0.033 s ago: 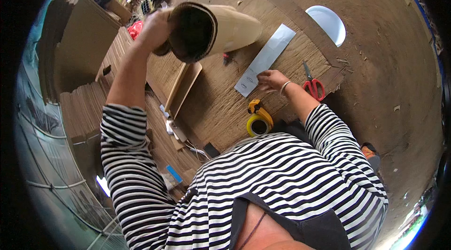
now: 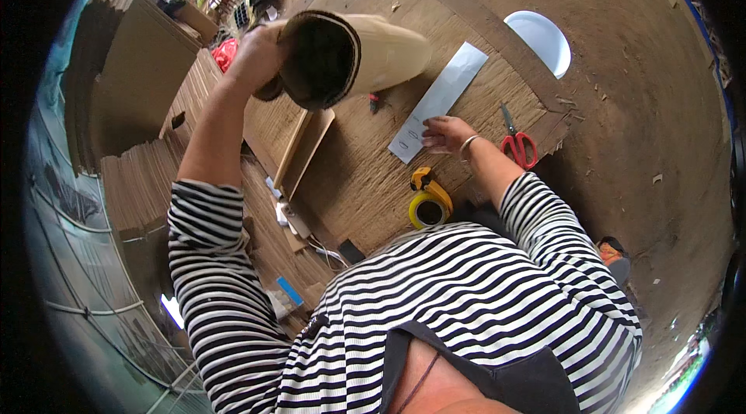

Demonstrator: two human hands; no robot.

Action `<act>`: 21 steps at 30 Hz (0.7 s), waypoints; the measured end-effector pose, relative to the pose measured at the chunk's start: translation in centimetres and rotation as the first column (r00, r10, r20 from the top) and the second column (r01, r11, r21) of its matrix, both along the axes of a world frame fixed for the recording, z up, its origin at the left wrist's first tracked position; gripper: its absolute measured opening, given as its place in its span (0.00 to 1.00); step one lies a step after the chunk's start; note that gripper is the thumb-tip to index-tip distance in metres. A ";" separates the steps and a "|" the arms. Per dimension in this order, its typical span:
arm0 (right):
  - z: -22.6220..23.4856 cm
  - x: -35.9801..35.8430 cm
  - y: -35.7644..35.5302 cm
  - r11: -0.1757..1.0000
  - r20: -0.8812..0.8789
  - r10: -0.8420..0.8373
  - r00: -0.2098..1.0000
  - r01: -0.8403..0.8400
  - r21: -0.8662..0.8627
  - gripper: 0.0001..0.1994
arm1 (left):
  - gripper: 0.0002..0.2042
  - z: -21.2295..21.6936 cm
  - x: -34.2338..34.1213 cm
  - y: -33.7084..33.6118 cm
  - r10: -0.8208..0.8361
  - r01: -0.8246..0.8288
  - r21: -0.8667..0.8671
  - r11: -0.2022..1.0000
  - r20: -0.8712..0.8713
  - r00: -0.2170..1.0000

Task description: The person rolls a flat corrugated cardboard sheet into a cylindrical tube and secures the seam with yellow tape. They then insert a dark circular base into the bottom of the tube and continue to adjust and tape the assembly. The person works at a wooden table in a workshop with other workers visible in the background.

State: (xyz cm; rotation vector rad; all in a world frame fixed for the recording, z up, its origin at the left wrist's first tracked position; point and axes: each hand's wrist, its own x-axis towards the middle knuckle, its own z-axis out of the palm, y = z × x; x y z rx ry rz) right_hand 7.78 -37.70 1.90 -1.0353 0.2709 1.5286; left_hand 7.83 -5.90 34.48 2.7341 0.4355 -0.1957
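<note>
My left hand (image 2: pixel 260 55) is closed on the rim of a wide cream tube (image 2: pixel 395 52). The tube has a dark inside and is held tilted above the wooden board (image 2: pixel 353 181), its mouth facing me. Beside it, my right hand (image 2: pixel 446 134) rests with its fingers apart at the near end of a long white paper strip (image 2: pixel 454 76) with small dark marks. Right of that hand lie red-handled scissors (image 2: pixel 519 146). Nearer my body is a roll of yellow tape (image 2: pixel 415 212) in a yellow dispenser (image 2: pixel 424 181). A bent cardboard piece (image 2: pixel 312 142) stands below the tube.
Stacked flat cardboard (image 2: pixel 138 188) fills the left side, with larger sheets (image 2: pixel 144 80) behind it. A white bowl-like disc (image 2: pixel 542 39) lies beyond the board's right edge, on the brown ground (image 2: pixel 653 103). White pieces and cords (image 2: pixel 322 251) are near my left elbow.
My left hand and the tube have dropped slightly. The fingers of my right hand have straightened a little over the paper strip.
</note>
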 end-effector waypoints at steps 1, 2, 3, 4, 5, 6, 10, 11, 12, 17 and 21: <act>1.1 0.1 1.2 0.987 -0.123 -0.162 0.979 0.162 -0.011 0.32 | 0.11 0.8 -0.4 -0.5 -0.037 0.037 0.029 0.999 -0.012 0.999; 2.2 0.0 2.5 0.947 -0.248 -0.320 0.915 0.320 -0.041 0.36 | 0.11 1.6 -0.9 -1.3 -0.077 0.079 0.058 0.995 -0.030 0.997; 3.0 -0.3 3.6 0.881 -0.367 -0.463 0.807 0.464 -0.092 0.41 | 0.11 3.1 -1.2 -2.2 -0.075 0.079 0.067 0.995 -0.068 0.995; 3.9 -0.3 4.3 0.853 -0.397 -0.494 0.773 0.519 -0.050 0.42 | 0.11 5.0 -1.4 -3.3 -0.069 0.077 0.077 0.994 -0.107 0.992; 4.8 -0.5 5.0 0.822 -0.436 -0.517 0.737 0.569 -0.014 0.44 | 0.11 6.4 -2.4 -4.4 -0.057 0.071 0.088 0.994 -0.155 0.986; 6.0 -0.5 5.6 0.789 -0.474 -0.535 0.699 0.615 0.015 0.46 | 0.11 7.2 -4.1 -4.8 -0.134 0.141 0.087 0.986 -0.086 0.987; 8.7 -5.9 5.2 0.755 -0.811 -0.371 0.453 0.656 0.021 0.41 | 0.24 14.0 -13.1 -9.4 -0.387 0.393 0.135 0.909 -0.070 0.919; 11.3 -7.0 4.6 0.818 -0.754 -0.401 0.520 0.574 -0.040 0.40 | 0.26 16.1 -14.6 -10.5 -0.391 0.423 0.178 0.889 -0.187 0.901; 12.0 -7.8 4.1 0.840 -0.743 -0.350 0.571 0.542 0.021 0.40 | 0.24 18.3 -15.8 -12.3 -0.341 0.399 0.211 0.892 -0.263 0.902; 9.7 -11.8 3.4 0.847 -0.610 -0.201 0.766 0.449 0.285 0.42 | 0.16 23.5 -21.4 -17.4 -0.495 0.517 0.235 0.823 -0.149 0.856; 11.9 -14.2 -0.2 0.824 -0.529 -0.219 0.820 0.446 0.350 0.44 | 0.15 26.4 -26.3 -21.9 -0.557 0.605 0.348 0.716 -0.239 0.796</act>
